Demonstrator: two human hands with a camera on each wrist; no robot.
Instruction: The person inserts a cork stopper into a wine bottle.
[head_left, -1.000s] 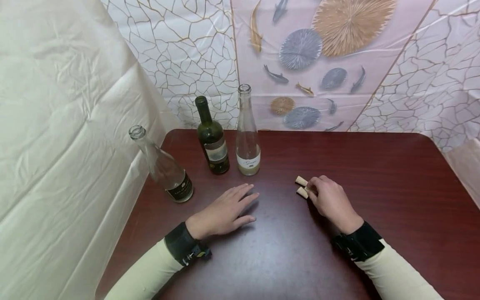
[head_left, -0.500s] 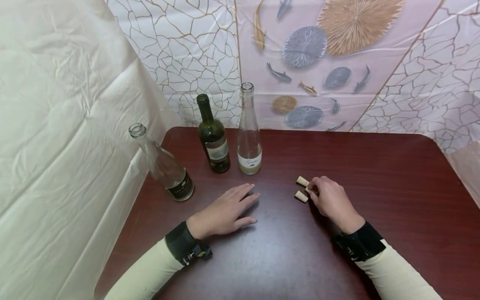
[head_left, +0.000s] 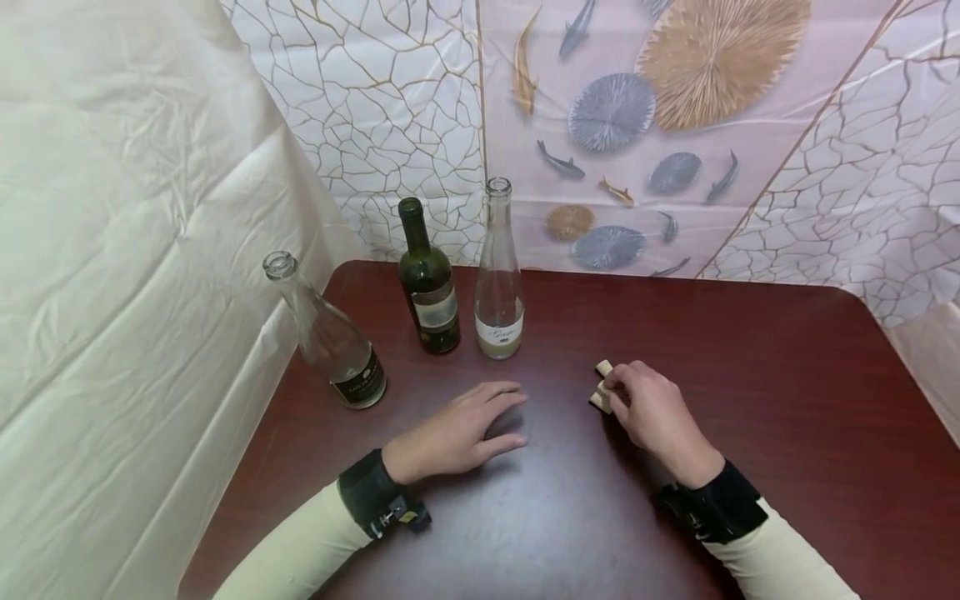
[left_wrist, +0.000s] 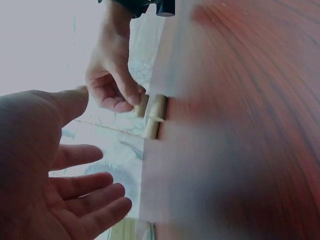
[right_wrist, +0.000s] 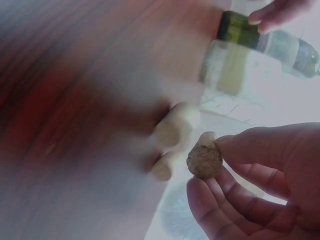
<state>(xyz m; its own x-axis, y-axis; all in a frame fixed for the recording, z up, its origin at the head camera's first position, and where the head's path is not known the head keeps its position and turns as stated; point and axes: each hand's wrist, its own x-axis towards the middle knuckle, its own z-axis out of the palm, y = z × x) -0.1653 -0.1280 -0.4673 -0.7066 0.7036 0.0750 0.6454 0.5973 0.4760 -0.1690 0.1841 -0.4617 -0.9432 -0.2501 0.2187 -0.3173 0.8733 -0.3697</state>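
My right hand [head_left: 654,414] pinches a cork [right_wrist: 205,162] between thumb and fingers, its speckled end showing in the right wrist view. Two more corks lie on the table just beyond that hand: a far one [head_left: 603,367] and a near one [head_left: 599,403], both partly covered by the hand and the held cork in the head view. The left wrist view shows the held cork [left_wrist: 140,106] raised beside the two lying ones. My left hand [head_left: 456,435] holds nothing, its fingers loosely extended over the table, in front of the bottles.
A green bottle [head_left: 431,287] and a clear bottle with a white label [head_left: 498,287] stand at the back, left of centre. Another clear bottle [head_left: 330,346], black-labelled, stands at the left edge of the dark red table [head_left: 757,358]. Patterned cloth [head_left: 405,92] hangs behind.
The right hand has lifted its cork and come slightly left, over the two lying corks. The nearer cork shifted a little earlier. The left hand has edged right, and the head view has tilted slightly.
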